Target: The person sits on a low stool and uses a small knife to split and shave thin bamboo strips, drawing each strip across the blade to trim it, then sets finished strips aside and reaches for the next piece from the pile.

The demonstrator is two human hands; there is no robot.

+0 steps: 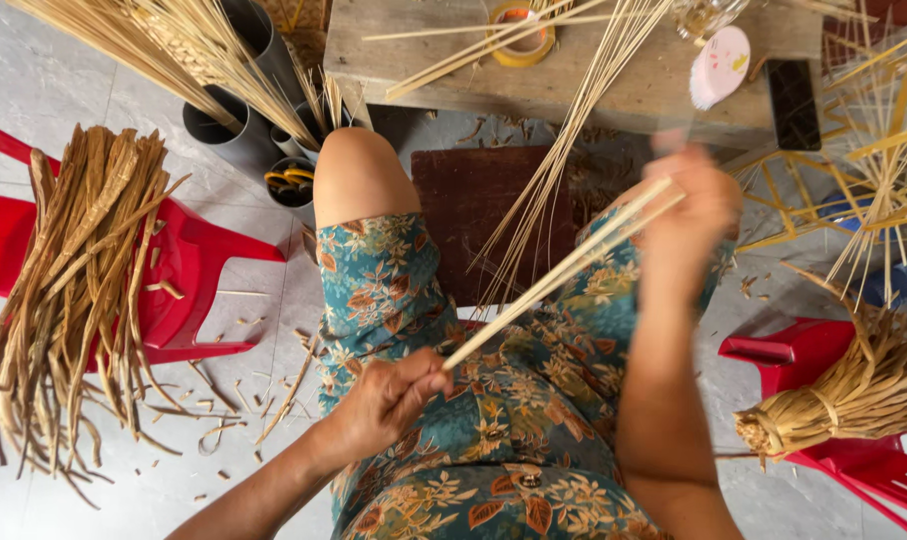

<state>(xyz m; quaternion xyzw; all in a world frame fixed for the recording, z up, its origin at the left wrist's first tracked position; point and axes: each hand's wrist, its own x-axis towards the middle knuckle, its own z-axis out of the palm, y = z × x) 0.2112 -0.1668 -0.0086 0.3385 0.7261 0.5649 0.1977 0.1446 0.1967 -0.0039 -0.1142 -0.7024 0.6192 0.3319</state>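
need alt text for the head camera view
A seated person's left hand and right hand hold the ends of thin bamboo strips over their lap. Bundled dried strips lie on a red chair alongside.

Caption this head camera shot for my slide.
Seated person's left hand and right hand hold pale bamboo strips over their lap.

The person wears a dress of teal cloth printed all over with leaves and flowers in rust orange, cream and tan; it fills the lower middle of the frame and ends above a bare knee in the upper middle. Both forearms are bare, with no sleeves, rings, watch or bracelets showing on the left hand in the lower middle or on the right hand, which is blurred, right of centre.
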